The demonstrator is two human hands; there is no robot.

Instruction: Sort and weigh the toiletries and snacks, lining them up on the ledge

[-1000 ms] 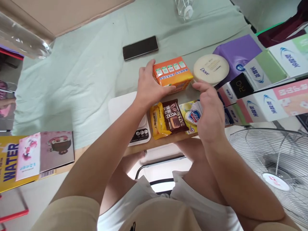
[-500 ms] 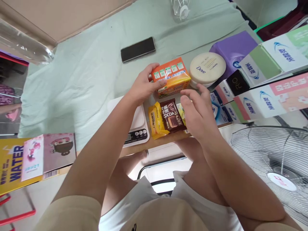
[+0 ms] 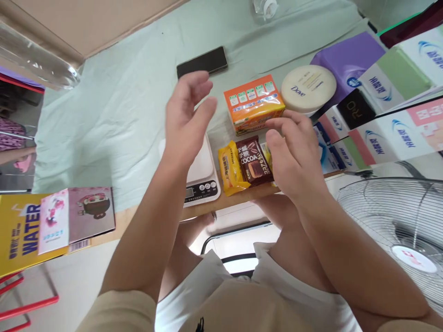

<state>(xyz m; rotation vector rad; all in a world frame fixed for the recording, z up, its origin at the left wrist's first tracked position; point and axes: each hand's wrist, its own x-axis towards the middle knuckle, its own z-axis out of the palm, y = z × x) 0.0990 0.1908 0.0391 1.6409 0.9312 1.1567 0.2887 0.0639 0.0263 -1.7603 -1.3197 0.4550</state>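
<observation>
On the cloth-covered desk, and with 12 o'clock pointing away from the person, a white kitchen scale lies partly under the view of the left forearm; its small display and round buttons are on the near edge. Just right of it is a yellow snack packet, shiny and crumpled at the ends, then a dark brown packet printed "COCOA" and with a picture of a filled biscuit. Beyond them lies an orange wrapped pack, box-shaped and glossy, with five small labels in a row and blue lettering on its top face. Next on the right is a round cream Dove tub.

The left hand is raised and free, its fingers curved and the thumb well apart from them. The right hand is loosely bent, with a small gap between thumb and forefinger; its fingertips are at the near right corner of the orange wrapped pack, but I cannot tell if they touch it.

From the left hand, this pack lies near 3 o'clock; from the right hand, between 10 and 11 o'clock. The brown packet is at 9 o'clock from the right hand, and the tub about 12 o'clock.
</observation>
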